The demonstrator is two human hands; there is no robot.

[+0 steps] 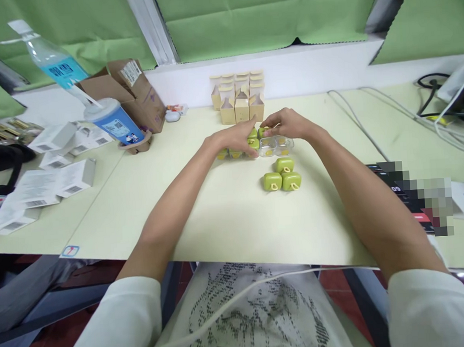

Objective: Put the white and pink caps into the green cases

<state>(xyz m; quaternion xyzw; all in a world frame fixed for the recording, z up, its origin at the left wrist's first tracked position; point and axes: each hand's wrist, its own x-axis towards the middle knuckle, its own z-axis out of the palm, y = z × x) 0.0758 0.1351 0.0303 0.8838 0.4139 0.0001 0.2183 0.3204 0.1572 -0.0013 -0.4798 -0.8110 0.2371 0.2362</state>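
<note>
Both my hands reach to the middle of the pale table [226,215]. My left hand [235,137] rests curled over a row of small green cases [254,143], fingers closed on one of them. My right hand [286,124] pinches something small above a clear plastic tray [275,147]; what it holds is too small to name. Three more green cases [282,174] sit in a cluster nearer to me. Behind the hands stand several small beige cartons [240,97] in rows against the wall.
At left stand a blue cup with a straw [114,123], a tilted water bottle [54,61], a brown cardboard box [132,90] and white cartons [55,181]. Cables [389,114] run along the right; a dark keyboard-like item [398,189] lies at right.
</note>
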